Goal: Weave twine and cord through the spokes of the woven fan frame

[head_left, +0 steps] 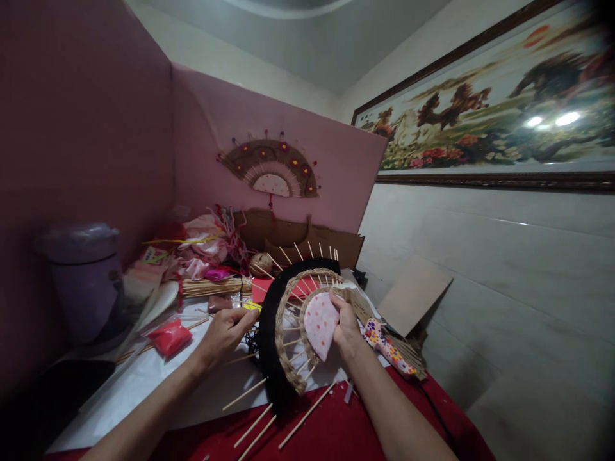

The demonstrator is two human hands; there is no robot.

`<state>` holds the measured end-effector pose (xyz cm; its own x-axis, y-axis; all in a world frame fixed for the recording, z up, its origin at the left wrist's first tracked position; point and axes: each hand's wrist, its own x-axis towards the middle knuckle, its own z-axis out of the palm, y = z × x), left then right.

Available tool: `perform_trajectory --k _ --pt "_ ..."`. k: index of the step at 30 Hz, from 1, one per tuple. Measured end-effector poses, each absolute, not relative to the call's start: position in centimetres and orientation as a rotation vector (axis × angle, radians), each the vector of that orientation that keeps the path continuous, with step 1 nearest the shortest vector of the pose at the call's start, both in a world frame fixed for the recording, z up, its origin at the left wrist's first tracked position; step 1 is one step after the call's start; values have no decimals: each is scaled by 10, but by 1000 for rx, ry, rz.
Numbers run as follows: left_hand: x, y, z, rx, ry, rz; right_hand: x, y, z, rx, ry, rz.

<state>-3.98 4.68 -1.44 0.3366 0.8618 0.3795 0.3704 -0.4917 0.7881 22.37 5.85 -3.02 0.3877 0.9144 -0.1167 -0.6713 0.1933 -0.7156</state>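
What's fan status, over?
Right hand gripping half-round, wooden-ribbed black, tan, white fan. Left hand beside it, contact unclear. Thin pale wooden stick below, possible obstacle.

My left hand [227, 331] bare, my right hand [346, 325] bare as well, my slim fingers [246, 323], my uncovered forearms [158, 392], my narrow bare wrists [358, 360]

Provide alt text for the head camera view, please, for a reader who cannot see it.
A right hand grips the dotted centre of a fan-shaped craft with a braided strip, a black band and thin sticks radiating outward; the left hand is near the band's outer edge. Behind, a flower-decorated fan shows against a pink panel.
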Motion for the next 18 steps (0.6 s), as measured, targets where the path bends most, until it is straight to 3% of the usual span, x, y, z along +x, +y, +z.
perform_trajectory --k 18 --pt "-40 45 -4 1429 836 1081 221 54 -24 -810 -257 1165"
